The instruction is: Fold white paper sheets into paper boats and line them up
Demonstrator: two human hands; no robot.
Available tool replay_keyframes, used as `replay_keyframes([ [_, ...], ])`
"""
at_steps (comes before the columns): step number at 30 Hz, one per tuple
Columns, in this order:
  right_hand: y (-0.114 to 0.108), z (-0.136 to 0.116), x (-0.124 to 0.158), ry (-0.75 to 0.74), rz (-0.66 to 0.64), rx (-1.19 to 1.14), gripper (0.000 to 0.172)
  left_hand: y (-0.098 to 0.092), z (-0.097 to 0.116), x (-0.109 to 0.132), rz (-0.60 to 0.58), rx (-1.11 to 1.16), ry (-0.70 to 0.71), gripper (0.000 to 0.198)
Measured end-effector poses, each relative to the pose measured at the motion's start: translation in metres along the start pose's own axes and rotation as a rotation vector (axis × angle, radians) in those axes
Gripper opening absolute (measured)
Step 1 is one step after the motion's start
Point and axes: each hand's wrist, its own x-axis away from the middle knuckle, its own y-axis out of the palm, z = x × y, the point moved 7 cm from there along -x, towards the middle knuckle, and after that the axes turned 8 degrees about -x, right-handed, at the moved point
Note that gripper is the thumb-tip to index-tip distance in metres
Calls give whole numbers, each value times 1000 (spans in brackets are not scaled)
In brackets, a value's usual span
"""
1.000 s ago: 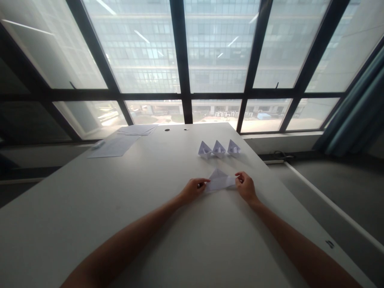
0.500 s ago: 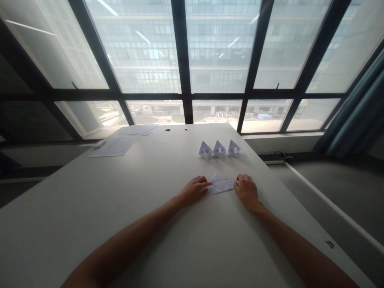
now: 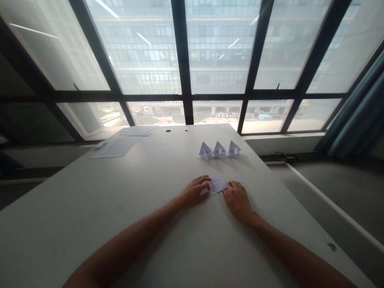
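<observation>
A partly folded piece of white paper lies on the white table between my two hands. My left hand rests at its left end, fingers curved over the paper and holding it. At the right end my right hand has its fingertips and thumb on the paper's edge. Just beyond stand three folded paper boats in a row: a left one, a middle one and a right one.
White sheets lie at the far left of the table, with more sheets behind them. Two round holes are near the far edge. A small dark mark is at the right edge. Large windows and a blue curtain stand beyond.
My right hand has moved left and slightly nearer to me, closer to my left hand. Less of the paper shows between them, and my left fingers reach further over it.
</observation>
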Motion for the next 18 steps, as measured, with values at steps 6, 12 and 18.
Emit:
replay_keyframes([
  [6,24,0,-2,-77,-118,-106,50,20,-2,4,-208,-65,29,53],
  [12,34,5,-1,-17,-216,-104,63,24,-4,4,-219,-94,29,51],
  [18,31,21,-7,90,-176,-72,66,23,-3,3,-232,-92,27,51],
])
